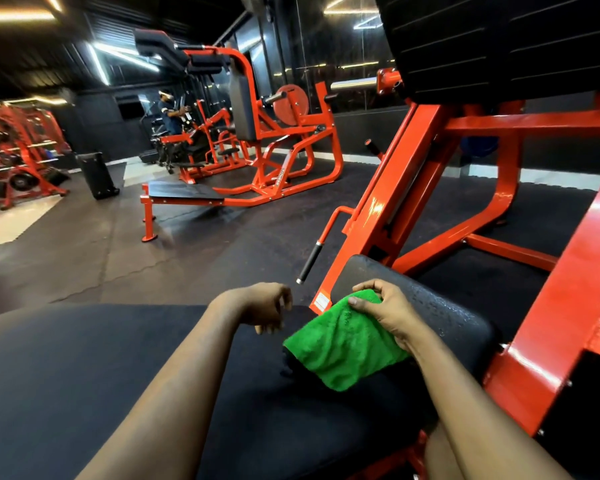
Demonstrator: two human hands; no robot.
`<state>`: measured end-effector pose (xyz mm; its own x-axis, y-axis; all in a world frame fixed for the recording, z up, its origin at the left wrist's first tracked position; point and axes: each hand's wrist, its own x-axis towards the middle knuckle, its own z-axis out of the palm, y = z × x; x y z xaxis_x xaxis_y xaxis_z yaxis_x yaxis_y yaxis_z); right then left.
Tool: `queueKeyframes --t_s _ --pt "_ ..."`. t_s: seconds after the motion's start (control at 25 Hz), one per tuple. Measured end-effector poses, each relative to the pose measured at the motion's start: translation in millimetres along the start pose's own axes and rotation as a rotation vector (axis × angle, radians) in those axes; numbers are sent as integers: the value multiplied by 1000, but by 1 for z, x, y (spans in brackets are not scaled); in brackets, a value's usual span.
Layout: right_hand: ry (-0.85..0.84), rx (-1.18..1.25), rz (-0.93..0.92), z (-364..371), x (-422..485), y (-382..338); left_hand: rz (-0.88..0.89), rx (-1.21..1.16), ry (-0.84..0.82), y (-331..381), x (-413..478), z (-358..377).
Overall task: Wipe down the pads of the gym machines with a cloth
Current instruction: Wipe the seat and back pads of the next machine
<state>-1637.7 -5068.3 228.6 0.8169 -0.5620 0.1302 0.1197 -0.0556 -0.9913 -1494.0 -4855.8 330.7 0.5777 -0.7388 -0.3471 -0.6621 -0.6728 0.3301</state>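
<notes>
R hand: gripping green cloth, fingers curling over its top edge, on small pad | L hand: hovering over big pad, fingers hanging loosely curled, holding nothing

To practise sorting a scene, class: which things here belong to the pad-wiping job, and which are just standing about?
Job: green cloth; right hand gripping it; small black pad by the cloth; large black pad; left hand, holding nothing.

Standing about: black box on the floor; red weight plate; black-gripped handle; person in the background.
</notes>
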Motion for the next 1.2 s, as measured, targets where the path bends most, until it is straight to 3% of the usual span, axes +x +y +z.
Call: queueKeyframes --t_s 0.12,0.24,0.4,0.48,0.6,0.68,0.8,0.96,1.08,1.2 --pt "-64 -133 68 -15 3 2 -1 52 76 -9 7 11" --pt "45 -222 114 -17 6 4 47 16 109 1 17 25" --pt "73 -436 378 -35 10 9 79 5 64 6 43 55" --pt "263 -658 408 -46 9 7 50 22 52 -1 58 73" --pt "505 -780 182 -45 -1 26 -22 18 5 -11 83 98" --pt "416 -755 137 -29 -18 68 -59 50 -37 -16 95 116" --pt "80 -765 410 -6 -50 127 -75 236 -98 -19 100 145" --pt "140 -722 510 -21 -38 146 -33 375 -53 -25 97 163" --pt "-66 -994 621 -22 -26 147 -17 398 -14 -26 95 165" --pt "-249 -954 593 -13 -11 157 -3 408 24 -25 94 170"
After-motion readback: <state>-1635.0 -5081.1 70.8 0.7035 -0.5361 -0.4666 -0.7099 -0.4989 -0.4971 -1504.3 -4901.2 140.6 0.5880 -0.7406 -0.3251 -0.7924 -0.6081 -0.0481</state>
